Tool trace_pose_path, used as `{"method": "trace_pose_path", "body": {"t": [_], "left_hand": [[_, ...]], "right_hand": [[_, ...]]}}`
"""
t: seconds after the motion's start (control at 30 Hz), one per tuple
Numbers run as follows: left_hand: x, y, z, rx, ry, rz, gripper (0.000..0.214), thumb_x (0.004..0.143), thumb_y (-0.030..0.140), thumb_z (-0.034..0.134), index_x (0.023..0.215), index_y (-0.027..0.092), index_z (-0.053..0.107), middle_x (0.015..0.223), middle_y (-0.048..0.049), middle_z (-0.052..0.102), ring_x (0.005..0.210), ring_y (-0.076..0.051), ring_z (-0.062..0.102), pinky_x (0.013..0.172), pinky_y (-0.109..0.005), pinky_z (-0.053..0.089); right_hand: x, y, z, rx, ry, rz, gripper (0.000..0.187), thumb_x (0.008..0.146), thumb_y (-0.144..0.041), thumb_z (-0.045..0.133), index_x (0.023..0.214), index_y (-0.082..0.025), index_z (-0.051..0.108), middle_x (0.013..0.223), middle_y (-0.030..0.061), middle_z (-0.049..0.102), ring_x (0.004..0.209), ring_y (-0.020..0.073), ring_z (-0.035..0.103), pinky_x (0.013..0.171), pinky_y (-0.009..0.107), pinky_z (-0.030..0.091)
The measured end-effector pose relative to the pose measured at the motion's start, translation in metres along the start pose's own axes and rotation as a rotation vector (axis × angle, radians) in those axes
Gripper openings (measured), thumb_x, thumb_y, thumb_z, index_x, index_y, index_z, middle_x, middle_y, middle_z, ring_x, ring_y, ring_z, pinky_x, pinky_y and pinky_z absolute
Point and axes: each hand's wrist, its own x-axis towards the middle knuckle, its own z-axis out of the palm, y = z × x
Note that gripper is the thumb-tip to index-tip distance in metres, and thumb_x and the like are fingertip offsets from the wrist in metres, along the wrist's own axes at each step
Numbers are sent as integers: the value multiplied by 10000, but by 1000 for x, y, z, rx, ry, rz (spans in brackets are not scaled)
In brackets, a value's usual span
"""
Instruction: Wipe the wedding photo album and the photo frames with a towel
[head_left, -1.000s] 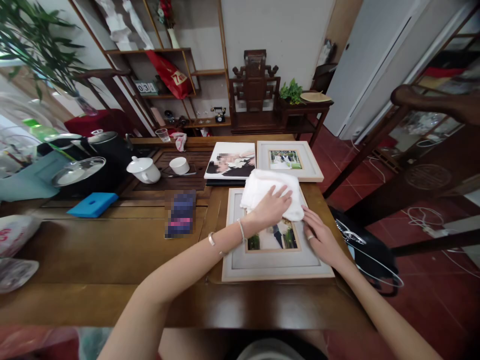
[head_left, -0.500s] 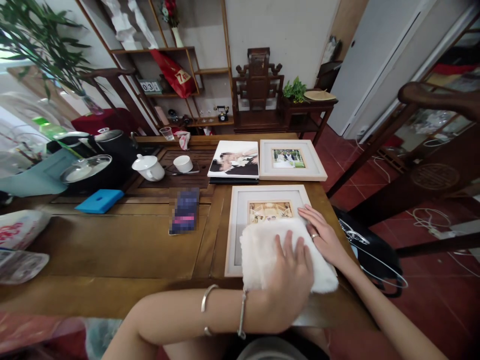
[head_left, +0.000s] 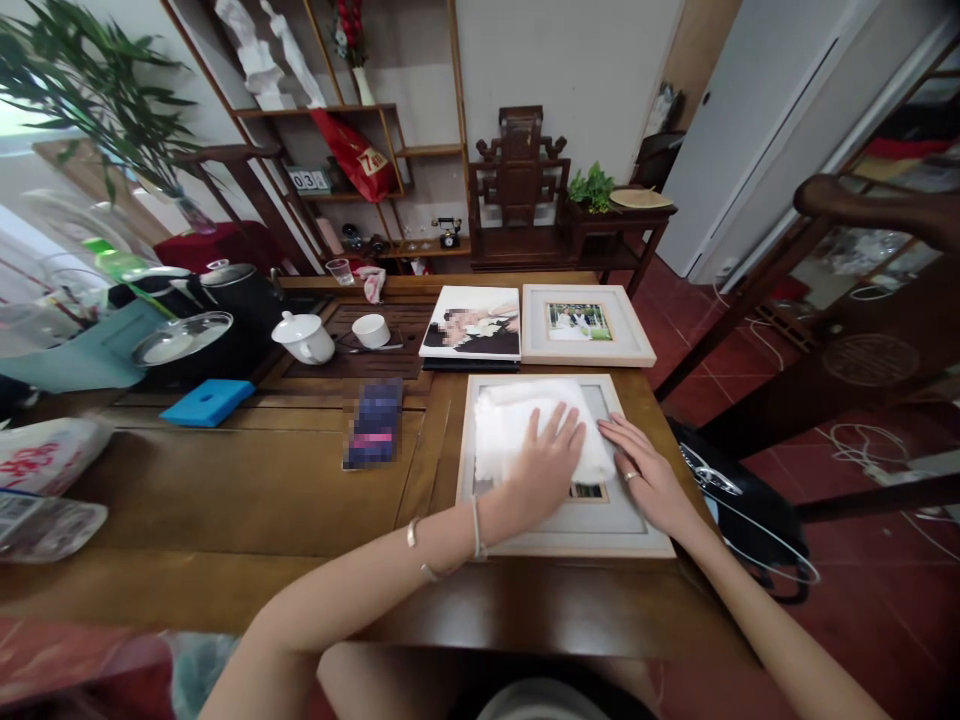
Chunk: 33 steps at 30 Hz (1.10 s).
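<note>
My left hand (head_left: pixel 546 462), with bangles at the wrist, lies flat with spread fingers on a folded white cloth (head_left: pixel 499 425). The cloth covers the upper part of a pale wooden picture frame (head_left: pixel 464 445) lying flat on the table; a strip of its picture shows below the cloth. My right hand (head_left: pixel 654 488), wearing a ring, rests on the frame's right side with fingers stretched out. Just beyond lie a white photo panel (head_left: pixel 471 322) and a second framed photo (head_left: pixel 579 322), side by side.
On the wooden table (head_left: pixel 300 500) to the left are a phone-like blurred item (head_left: pixel 373 424), a blue box (head_left: pixel 208 402), a lidded white teapot (head_left: pixel 303 338) and a white cup (head_left: pixel 371 330). A chair (head_left: pixel 847 345) with a black bag (head_left: pixel 739 500) stands right.
My left hand has slid the white cloth away from me, up the frame, uncovering its lower part. My right hand stays at the frame's right side. The view has shifted slightly.
</note>
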Motion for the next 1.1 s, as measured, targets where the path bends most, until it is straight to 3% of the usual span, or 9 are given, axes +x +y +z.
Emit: {"method": "trace_pose_path", "body": {"t": [0.17,0.27,0.37,0.47,0.57,0.7,0.97,1.03,1.1], "left_hand": [[-69,49,-28,-37,-11,174,541,929,265,440,1441,89,458,1524,-158,421,1429,-332,344,1113,-547,364],[-87,56,-24,83,78,61,479,948,198,420,1415,129,505,1496,-131,469,1402,-306,402,1100,-527,398],[-76,27,-6,199,109,-151,493,924,107,419,1406,126,522,1514,-138,441,1425,-324,365,1138,-583,349],[-49,-27,10,192,76,-333,539,897,38,405,1428,81,487,1530,-177,397,1437,-362,325,1159,-636,283],[-25,-73,14,135,75,-317,596,902,-18,339,1487,85,390,1566,-180,319,1463,-331,266,1176,-603,263],[-16,-81,11,65,2,-250,665,843,-57,369,1497,63,348,1582,-198,267,1482,-322,200,1187,-568,237],[-89,-10,-39,-252,-220,275,671,839,55,480,1490,107,327,1567,-135,354,1469,-271,278,1170,-464,306],[-101,-16,-57,-338,-254,353,641,858,29,439,1485,122,342,1539,-90,416,1436,-204,356,1168,-366,329],[-105,-34,-71,-393,-289,284,658,842,-15,408,1482,131,354,1474,-63,509,1345,-150,484,1118,-266,383]], "right_hand": [[0,-2,-1,5,4,25,386,963,-262,417,1297,-292,607,1397,63,588,1415,263,407,1190,593,287],[-1,-2,-1,1,-5,31,377,969,-275,418,1295,-286,607,1399,69,586,1418,262,404,1189,592,289],[-1,-2,-1,-1,-9,32,378,973,-274,416,1303,-286,600,1408,67,579,1418,259,403,1190,591,286],[-2,-2,-1,11,-10,25,385,976,-267,408,1311,-295,595,1413,59,576,1423,256,397,1192,588,284],[-2,-2,-1,16,-11,22,390,977,-263,400,1315,-289,592,1416,65,573,1423,258,396,1191,591,282],[-2,-2,-1,11,-14,28,392,975,-257,402,1317,-279,591,1421,72,568,1426,254,390,1192,587,282],[-1,-2,-1,13,-12,35,375,972,-279,417,1294,-275,609,1404,77,581,1413,261,409,1186,584,293],[-1,-2,-1,11,-14,34,374,973,-274,416,1296,-278,606,1407,78,577,1416,257,405,1187,584,290],[-1,-1,-1,8,-14,30,380,975,-262,409,1305,-282,598,1412,78,572,1420,255,398,1188,587,285]]}}
